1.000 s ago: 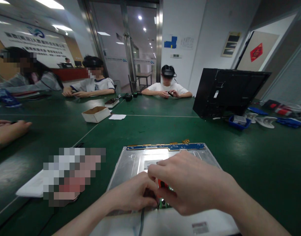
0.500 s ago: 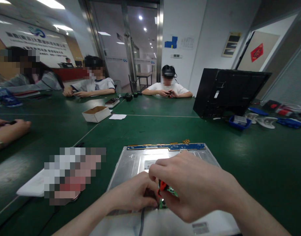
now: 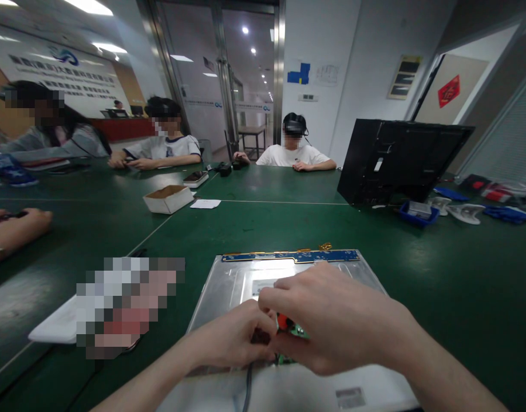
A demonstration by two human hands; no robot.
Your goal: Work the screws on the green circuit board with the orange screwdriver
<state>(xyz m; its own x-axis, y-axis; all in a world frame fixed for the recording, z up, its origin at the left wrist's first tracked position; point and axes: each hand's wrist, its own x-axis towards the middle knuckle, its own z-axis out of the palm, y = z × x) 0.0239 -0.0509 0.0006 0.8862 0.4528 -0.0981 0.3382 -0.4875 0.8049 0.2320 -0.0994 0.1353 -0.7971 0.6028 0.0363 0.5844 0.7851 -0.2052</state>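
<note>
A silver metal display panel lies in front of me, with a narrow blue circuit strip along its far edge. My right hand is closed over a red-and-black tool handle, its lower end hidden by my fingers. Beneath that hand a green circuit board shows in small patches. Close against the right fingertips, my left hand is curled in a pinch over the board; whatever lies inside its fingers is out of sight. A grey cable runs toward me from below the left hand.
A pixelated white-and-pink item lies left on the green table. Farther off stand an open white box, a black monitor and a blue tray. Several people sit around; a co-worker's hand is at far left.
My right fingers have shifted slightly around the tool handle, covering more of it. My left hand stays in place. The person opposite has reached one hand out toward small black items.
</note>
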